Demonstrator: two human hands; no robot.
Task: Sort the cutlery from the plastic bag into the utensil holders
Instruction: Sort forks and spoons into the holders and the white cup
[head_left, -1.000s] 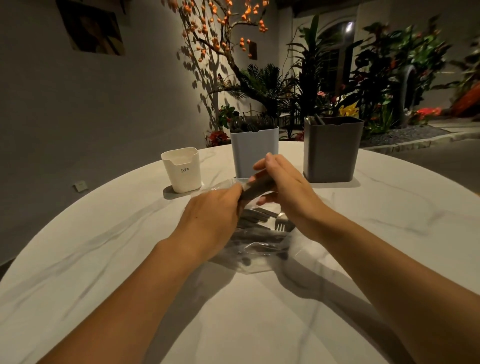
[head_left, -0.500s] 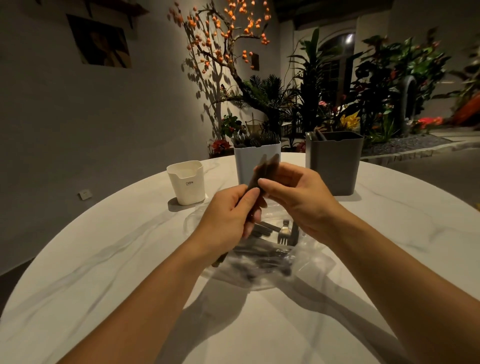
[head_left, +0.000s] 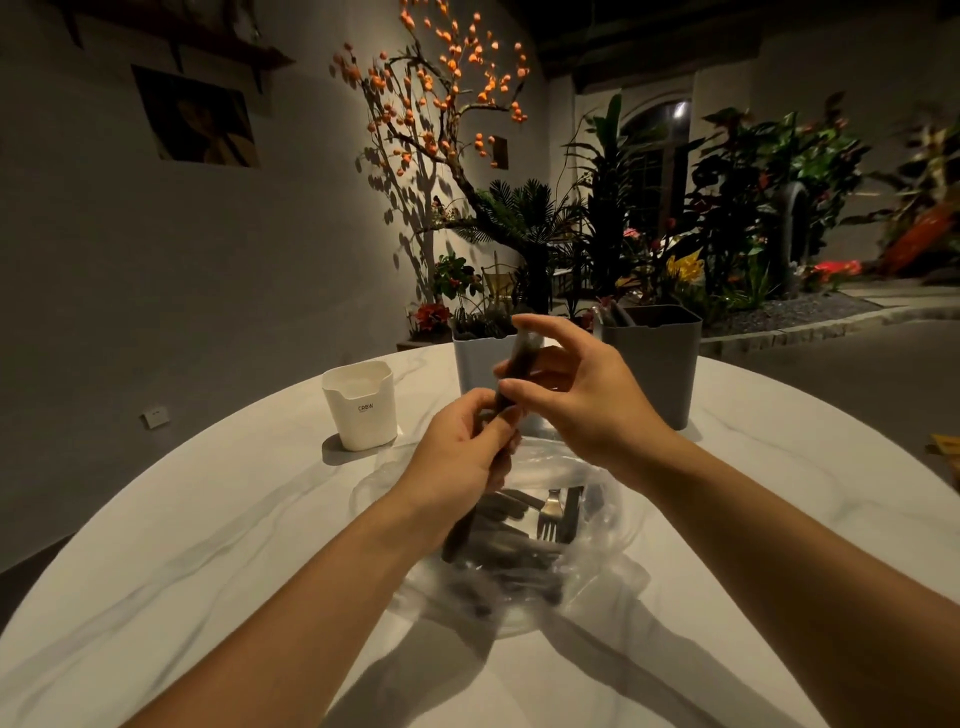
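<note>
Currently mid-transfer: left hand (head_left: 457, 457) grips a dark utensil (head_left: 511, 379) upright above the plastic bag (head_left: 587, 551); right hand (head_left: 576, 395) pinches its upper part. Next, likely dropping it into a holder (head_left: 475, 358) just beyond.

**Colours and patterns, head view**

Round white marble table (head_left: 208, 545): pale grey veining. Clear plastic bag (head_left: 597, 551) at 6 o'clock: see-through, dark-handled cutlery inside, one silver fork (head_left: 549, 514). Small white plastic holder (head_left: 361, 410) at 10 o'clock: small dark lettering on the front. Light blue-grey square holder (head_left: 472, 364) at 12. Dark grey square holder (head_left: 657, 364) at 1. Blurred dark utensil (head_left: 514, 374) in hand. Bare-branched tree (head_left: 441, 104): orange fruits.
</note>
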